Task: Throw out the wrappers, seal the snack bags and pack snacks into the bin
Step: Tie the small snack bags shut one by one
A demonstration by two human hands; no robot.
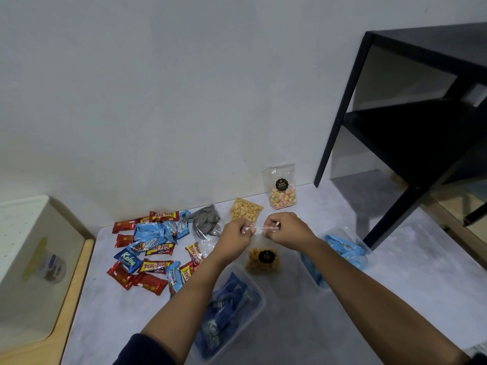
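Note:
My left hand (237, 233) and my right hand (287, 229) pinch the top edge of a clear snack bag (262, 259) with golden pieces and a round black label; it hangs upright between them above the grey mat. Behind it lie a peanut bag (245, 208), a black-and-white spiral snack bag (207, 219) and a standing bag of pastel biscuits (282, 189). Several red, blue and yellow wrapped bars (150, 248) are scattered to the left. A clear bin (259, 299) under my left forearm holds dark blue packs. Another clear bin (369, 255) at right holds light blue packs.
A white lidded box (34, 259) stands at the far left on a wooden floor strip. A black metal shelf frame (411, 133) rises at the right, one leg resting on the mat. A pale wall closes off the back.

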